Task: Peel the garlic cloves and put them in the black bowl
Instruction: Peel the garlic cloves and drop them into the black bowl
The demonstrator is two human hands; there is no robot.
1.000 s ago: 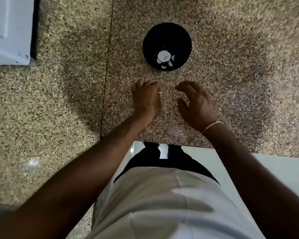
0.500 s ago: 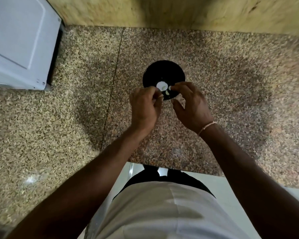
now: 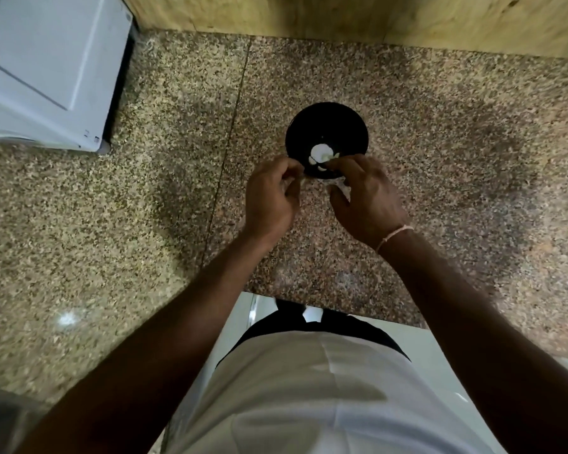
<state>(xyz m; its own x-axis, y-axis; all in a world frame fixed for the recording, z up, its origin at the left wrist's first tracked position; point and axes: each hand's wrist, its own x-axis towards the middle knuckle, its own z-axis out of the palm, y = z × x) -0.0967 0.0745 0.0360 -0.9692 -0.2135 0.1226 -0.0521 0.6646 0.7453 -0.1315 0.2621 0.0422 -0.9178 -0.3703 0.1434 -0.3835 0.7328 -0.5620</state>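
The black bowl (image 3: 327, 126) stands on the speckled stone counter (image 3: 456, 178), just beyond my fingertips. In its bottom lie several white peeled garlic pieces (image 3: 320, 154). My left hand (image 3: 271, 201) hovers at the bowl's near-left rim, its fingers pinched on a small pale garlic clove (image 3: 297, 181) that is mostly hidden. My right hand (image 3: 366, 198) is at the near-right rim, fingers curled and pinching a thin, pale scrap of garlic skin (image 3: 340, 187). The two hands are a short gap apart, and their fingertips cover the bowl's near edge.
A white appliance (image 3: 46, 70) fills the back left corner. A yellowish wall (image 3: 341, 18) closes off the back. The counter's front edge (image 3: 341, 314) runs just ahead of my body, and a seam (image 3: 230, 132) crosses the counter left of the bowl.
Both hands lifted off the counter and rose to the bowl's near rim. They met there and have since drawn slightly apart with pale bits between the fingers. The view tilted up toward the wall.
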